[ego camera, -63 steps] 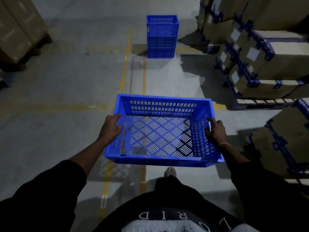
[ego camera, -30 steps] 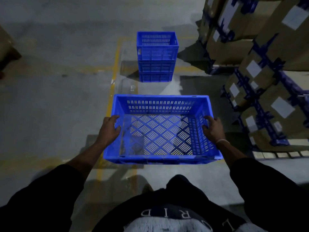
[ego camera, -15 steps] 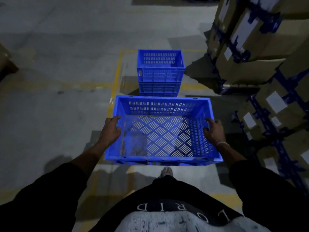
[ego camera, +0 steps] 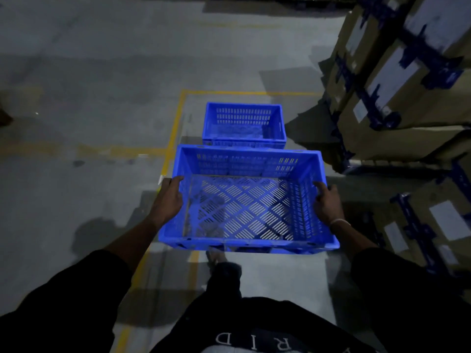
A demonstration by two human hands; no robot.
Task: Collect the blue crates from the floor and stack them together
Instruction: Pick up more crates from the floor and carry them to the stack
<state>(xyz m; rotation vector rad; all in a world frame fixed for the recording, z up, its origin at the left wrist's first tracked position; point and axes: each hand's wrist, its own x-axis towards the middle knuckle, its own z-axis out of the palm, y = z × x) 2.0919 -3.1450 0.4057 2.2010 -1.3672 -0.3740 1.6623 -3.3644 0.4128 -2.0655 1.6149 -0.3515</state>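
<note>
Both arms reach forward: left hand (ego camera: 168, 200) and right hand (ego camera: 327, 203) clasp the side rims of an empty blue perforated crate (ego camera: 244, 240), held level near the far crate stack (ego camera: 243, 123).

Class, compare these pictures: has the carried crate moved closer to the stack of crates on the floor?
Yes. The carried crate has moved forward toward the stack; its far rim now overlaps the stack's base.

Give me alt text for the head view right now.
Both hands, left hand and right hand, hold an empty blue crate by its side rims, just short of the blue crate stack on the floor. Taped cardboard boxes stand at right.
</note>
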